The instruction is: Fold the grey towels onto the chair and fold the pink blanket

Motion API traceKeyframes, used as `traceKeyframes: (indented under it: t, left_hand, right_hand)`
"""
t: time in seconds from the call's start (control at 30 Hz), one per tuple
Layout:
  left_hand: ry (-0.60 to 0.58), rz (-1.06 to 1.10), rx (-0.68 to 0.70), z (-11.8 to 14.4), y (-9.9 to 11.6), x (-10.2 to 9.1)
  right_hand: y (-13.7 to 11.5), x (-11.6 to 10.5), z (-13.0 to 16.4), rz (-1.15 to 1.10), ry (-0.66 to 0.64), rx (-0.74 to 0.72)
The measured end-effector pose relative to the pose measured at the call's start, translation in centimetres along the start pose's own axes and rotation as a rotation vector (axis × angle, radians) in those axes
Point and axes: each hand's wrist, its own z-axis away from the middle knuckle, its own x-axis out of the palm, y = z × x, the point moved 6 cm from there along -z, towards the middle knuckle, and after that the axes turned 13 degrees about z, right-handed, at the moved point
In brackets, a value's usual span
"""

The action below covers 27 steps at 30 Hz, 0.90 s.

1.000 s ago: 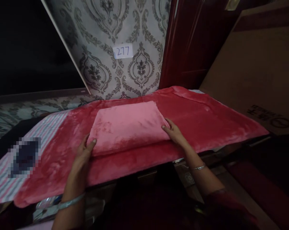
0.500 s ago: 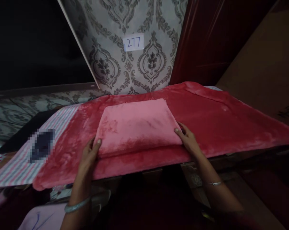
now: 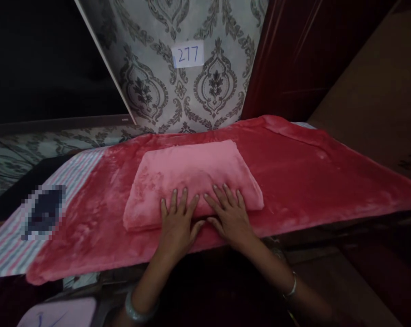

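Both hands flat on a folded pink cloth [image 3: 191,179].

Left hand [image 3: 176,225] palm down, fingers spread, pressing the near edge of the cloth; right hand [image 3: 229,215] likewise flat and splayed just beside it, thumbs nearly touching. Nothing pinched or gripped in either. Cloth lying mid-table on a red blanket [image 3: 294,177], parallel to its near edge. Striped sheet [image 3: 11,247] showing at the blanket's left end. Bangle on each wrist. Paper tag [image 3: 188,55] reading 277 on patterned wallpaper [image 3: 147,86] behind.
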Motion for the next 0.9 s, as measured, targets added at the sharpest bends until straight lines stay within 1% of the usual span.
traceKeyframes:
  t: [0.07, 0.17, 0.33, 0.5, 0.6, 0.67, 0.77, 0.83, 0.9]
  left_hand:
    - [-0.016, -0.008, -0.009, 0.2, -0.5, 0.7]
    - [-0.028, -0.008, -0.019, 0.3, -0.8, 1.3]
    - [-0.028, 0.009, -0.033, 0.2, -0.8, 1.4]
    - [0.019, 0.017, -0.016, 0.6, -0.6, 1.3]
    - [0.007, 0.049, 0.000, 0.5, -0.7, 0.5]
    - [-0.008, 0.070, -0.003, -0.1, -1.0, -0.9]
    - [-0.002, 0.042, -0.044, -2.0, -1.9, -3.3]
    - [-0.018, 0.009, -0.086, -3.6, -2.7, -4.2]
    - [-0.055, -0.017, -0.136, -5.3, -3.7, -4.2]
  right_hand:
    - [0.3, 0.7, 0.3, 0.001, -0.017, -0.010]
    - [0.6, 1.0, 0.6, -0.003, -0.037, -0.008]
    - [0.2, 1.0, 0.5, -0.003, -0.029, 0.004]
    - [0.2, 0.8, 0.7, 0.005, -0.023, -0.008]
    - [1.0, -0.4, 0.1, -0.022, -0.036, -0.006]
    - [2.0, -1.7, -1.0, -0.034, -0.032, 0.006]
    - [3.3, -3.0, -3.5, 0.007, -0.060, 0.031]
    - [3.9, -2.9, -5.3, 0.048, -0.122, 0.054]
    - [4.2, -1.9, -6.8, 0.077, -0.202, 0.068]
